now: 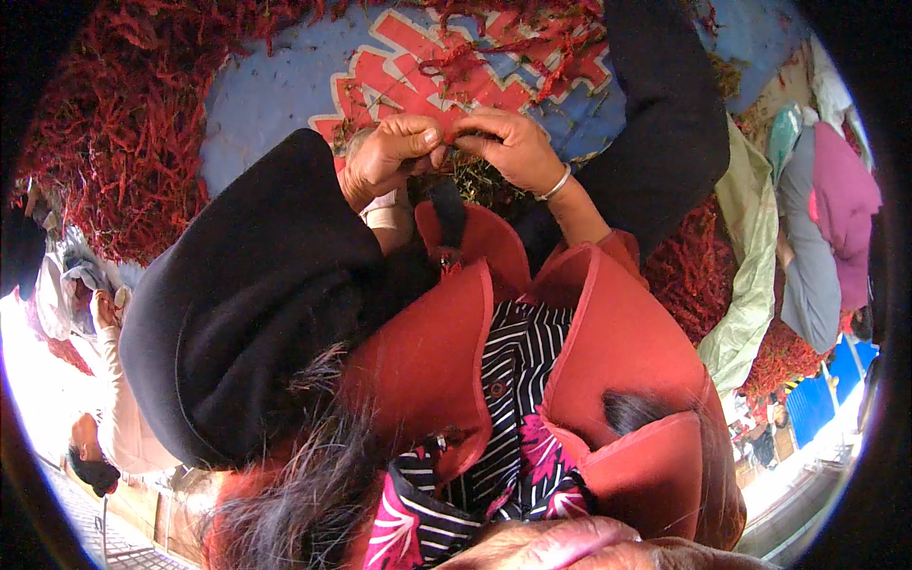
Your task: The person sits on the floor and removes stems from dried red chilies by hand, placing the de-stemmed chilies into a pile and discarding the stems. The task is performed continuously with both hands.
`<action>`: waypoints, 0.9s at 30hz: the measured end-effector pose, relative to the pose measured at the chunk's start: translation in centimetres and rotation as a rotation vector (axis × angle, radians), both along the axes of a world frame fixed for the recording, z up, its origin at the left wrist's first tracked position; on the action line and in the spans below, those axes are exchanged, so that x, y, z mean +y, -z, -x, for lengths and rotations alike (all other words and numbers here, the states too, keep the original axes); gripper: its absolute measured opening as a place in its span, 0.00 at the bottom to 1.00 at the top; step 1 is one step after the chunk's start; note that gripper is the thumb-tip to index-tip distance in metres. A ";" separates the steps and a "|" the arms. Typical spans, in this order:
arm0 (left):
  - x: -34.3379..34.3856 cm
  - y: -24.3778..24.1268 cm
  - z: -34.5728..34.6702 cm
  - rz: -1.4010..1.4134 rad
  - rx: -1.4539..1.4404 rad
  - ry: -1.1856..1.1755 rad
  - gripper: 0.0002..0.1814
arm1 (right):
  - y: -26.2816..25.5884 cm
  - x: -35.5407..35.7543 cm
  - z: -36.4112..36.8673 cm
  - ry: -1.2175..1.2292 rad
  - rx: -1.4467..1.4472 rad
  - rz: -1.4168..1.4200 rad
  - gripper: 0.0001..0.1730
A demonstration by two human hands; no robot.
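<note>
My left hand and my right hand meet in front of my red jacket, fingertips nearly touching. Thumb and fingers of both are pinched together. Whether anything small sits between them is too hidden to tell. A pale bracelet circles my right wrist. Below and between the hands lies a heap of green stems. Beyond them a few long, wrinkled red chili peppers and scattered green bits lie on a blue sheet with a red printed pattern.
Large piles of red chili peppers spread on the left, with more peppers at the right. My black-trousered legs flank the hands. A pale green sack lies to the right. One person sits beyond it; another person is at left.
</note>
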State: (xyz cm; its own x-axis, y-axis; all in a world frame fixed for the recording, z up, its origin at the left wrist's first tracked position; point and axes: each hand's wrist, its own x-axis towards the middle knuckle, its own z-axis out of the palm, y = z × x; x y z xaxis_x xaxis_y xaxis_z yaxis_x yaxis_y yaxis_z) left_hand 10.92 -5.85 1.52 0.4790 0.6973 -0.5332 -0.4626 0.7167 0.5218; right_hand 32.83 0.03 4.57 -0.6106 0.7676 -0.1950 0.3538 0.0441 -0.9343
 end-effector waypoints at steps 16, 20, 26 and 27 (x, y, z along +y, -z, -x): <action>5.9 5.6 -2.0 -0.671 1.270 0.331 0.22 | 1.9 -0.2 -0.3 0.613 0.481 1.034 0.08; 4.6 4.6 -2.4 -0.444 1.258 0.299 0.20 | 4.8 -1.6 -1.2 0.698 0.434 1.131 0.07; 3.9 4.1 -3.5 -0.733 1.590 0.185 0.23 | 4.0 -1.2 0.0 0.905 0.467 1.146 0.06; 4.1 4.6 -3.5 -0.704 1.594 0.253 0.22 | 3.9 -0.9 -0.1 0.918 0.499 1.155 0.05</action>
